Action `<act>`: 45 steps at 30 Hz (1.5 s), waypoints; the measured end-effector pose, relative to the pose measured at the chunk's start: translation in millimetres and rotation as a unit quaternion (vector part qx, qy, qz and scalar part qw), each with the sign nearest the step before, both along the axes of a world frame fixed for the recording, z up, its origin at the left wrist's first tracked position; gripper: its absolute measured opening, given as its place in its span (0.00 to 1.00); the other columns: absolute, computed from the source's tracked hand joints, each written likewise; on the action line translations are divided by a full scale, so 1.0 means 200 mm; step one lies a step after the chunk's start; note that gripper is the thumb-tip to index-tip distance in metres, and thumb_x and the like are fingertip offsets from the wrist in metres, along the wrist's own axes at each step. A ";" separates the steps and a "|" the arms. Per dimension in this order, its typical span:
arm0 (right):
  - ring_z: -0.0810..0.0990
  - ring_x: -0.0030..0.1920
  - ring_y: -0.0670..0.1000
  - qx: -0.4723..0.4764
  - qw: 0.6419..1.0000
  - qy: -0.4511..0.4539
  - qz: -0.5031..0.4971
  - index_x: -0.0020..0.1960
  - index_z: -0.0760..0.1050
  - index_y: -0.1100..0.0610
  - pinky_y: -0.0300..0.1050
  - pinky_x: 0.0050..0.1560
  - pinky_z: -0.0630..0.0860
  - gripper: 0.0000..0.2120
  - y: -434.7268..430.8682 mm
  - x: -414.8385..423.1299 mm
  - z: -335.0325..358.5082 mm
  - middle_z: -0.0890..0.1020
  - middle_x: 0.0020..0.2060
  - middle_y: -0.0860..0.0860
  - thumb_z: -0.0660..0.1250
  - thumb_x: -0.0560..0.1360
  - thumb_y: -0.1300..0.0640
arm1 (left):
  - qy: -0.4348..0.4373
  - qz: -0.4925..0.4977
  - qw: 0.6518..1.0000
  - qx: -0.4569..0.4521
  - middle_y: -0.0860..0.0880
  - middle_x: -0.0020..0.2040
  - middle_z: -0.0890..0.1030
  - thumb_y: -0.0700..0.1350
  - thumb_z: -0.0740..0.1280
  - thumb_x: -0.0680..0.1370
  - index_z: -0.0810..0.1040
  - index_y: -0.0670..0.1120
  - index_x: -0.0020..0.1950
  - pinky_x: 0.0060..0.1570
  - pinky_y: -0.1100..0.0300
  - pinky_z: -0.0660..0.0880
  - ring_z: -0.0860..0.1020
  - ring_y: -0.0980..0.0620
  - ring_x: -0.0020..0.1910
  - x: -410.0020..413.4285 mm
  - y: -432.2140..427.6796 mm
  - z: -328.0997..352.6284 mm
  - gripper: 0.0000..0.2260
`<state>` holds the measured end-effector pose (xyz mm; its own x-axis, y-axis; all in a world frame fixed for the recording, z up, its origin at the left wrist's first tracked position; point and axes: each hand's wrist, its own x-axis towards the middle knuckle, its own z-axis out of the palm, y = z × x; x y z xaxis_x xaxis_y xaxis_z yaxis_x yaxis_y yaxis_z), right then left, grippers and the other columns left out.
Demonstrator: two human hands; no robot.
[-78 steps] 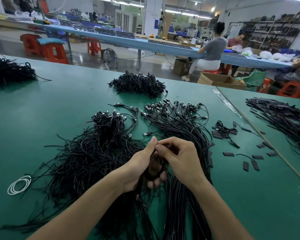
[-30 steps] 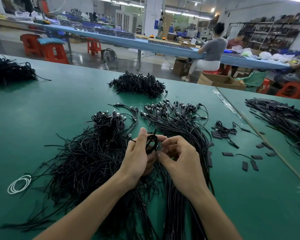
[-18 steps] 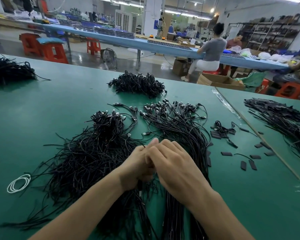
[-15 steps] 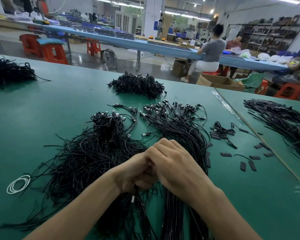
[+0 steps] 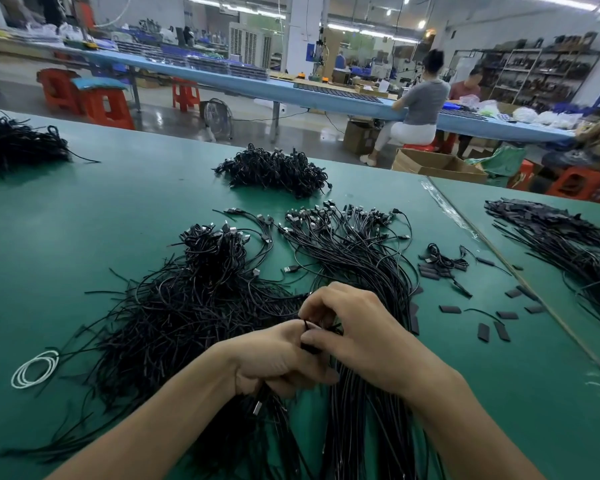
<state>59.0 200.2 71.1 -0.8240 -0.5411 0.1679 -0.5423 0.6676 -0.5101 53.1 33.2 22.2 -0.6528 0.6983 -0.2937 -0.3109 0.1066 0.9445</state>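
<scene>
My left hand (image 5: 278, 358) and my right hand (image 5: 357, 334) meet low in the middle of the green table (image 5: 101, 216). Both grip one coiled black cable (image 5: 314, 329), mostly hidden between the fingers. A metal plug (image 5: 257, 407) hangs below my left hand. Under the hands lie two heaps: a tangled pile of black cables (image 5: 194, 306) on the left and a straighter bundle of black cables (image 5: 357, 251) with plugs fanned out at its far end.
A heap of coiled cables (image 5: 274, 171) lies farther back, another black heap (image 5: 11, 143) at far left. A white wire ring (image 5: 35, 368) lies at left. Small black strips (image 5: 492, 327) are scattered right, more cables (image 5: 568, 237) beyond a seam. People sit at a blue bench (image 5: 326, 95).
The coil was held up in view a second ago; my right hand then closed over my left, and both hands have sunk slightly toward me with the coil between them.
</scene>
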 end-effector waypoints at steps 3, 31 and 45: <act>0.72 0.53 0.40 0.051 0.999 -0.011 -0.015 0.62 0.73 0.44 0.41 0.58 0.74 0.17 0.02 0.00 -0.01 0.72 0.51 0.39 0.70 0.75 0.45 | -0.026 -0.003 1.000 0.002 0.50 0.32 0.64 0.35 0.69 0.70 0.71 0.49 0.39 0.18 0.69 0.56 0.59 0.59 0.24 -0.01 0.00 0.00 0.10; 0.75 0.45 0.40 -0.065 0.984 0.052 -0.157 0.44 0.77 0.47 0.33 0.44 0.71 0.05 -0.04 0.01 -0.06 0.75 0.44 0.39 0.68 0.79 0.54 | -0.057 0.202 0.963 0.171 0.52 0.31 0.65 0.39 0.61 0.69 0.72 0.46 0.42 0.19 0.67 0.57 0.60 0.57 0.25 -0.01 0.07 0.04 0.04; 0.71 0.28 0.44 -0.517 0.724 -0.429 -0.156 0.37 0.82 0.55 0.35 0.23 0.63 0.06 -0.04 0.03 -0.05 0.76 0.30 0.48 0.72 0.67 0.52 | 0.397 0.261 0.879 0.025 0.51 0.54 0.78 0.46 0.69 0.78 0.77 0.58 0.63 0.52 0.62 0.74 0.77 0.54 0.55 -0.03 0.01 0.01 0.15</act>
<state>64.1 192.3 60.6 -0.9205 -0.2569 -0.2946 0.3643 -0.2906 -0.8848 47.2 35.6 24.7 -0.8740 0.2408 0.4222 0.4545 0.0976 0.8854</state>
